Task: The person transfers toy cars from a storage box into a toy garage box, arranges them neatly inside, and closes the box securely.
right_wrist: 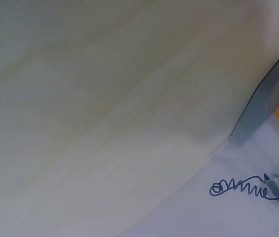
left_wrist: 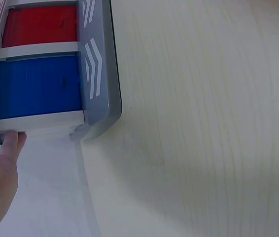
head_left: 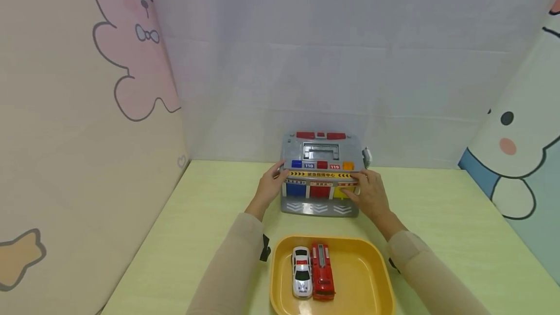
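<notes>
A grey toy garage (head_left: 321, 208) with blue, red and yellow doors stands at the back of the table. Its roof carries a folded handle and small coloured buttons. At its left edge, my left hand (head_left: 268, 189) holds the front corner; in the left wrist view, fingertips touch the side wall beside the blue door (left_wrist: 38, 86). My right hand (head_left: 372, 193) holds the right edge, its thumb lying across the yellow door (head_left: 345, 192). Only a sliver of that hand shows in the right wrist view. A grey toy handset (head_left: 366, 157) with a coiled cord (right_wrist: 238, 186) hangs at the right side.
In front of the garage sits a yellow tray (head_left: 363, 300). Inside it, a white toy police car (head_left: 302, 273) and a red toy fire truck (head_left: 323, 273) lie side by side. A pale curtain (head_left: 332, 72) hangs behind the table (head_left: 437, 218), with printed cloth at both sides.
</notes>
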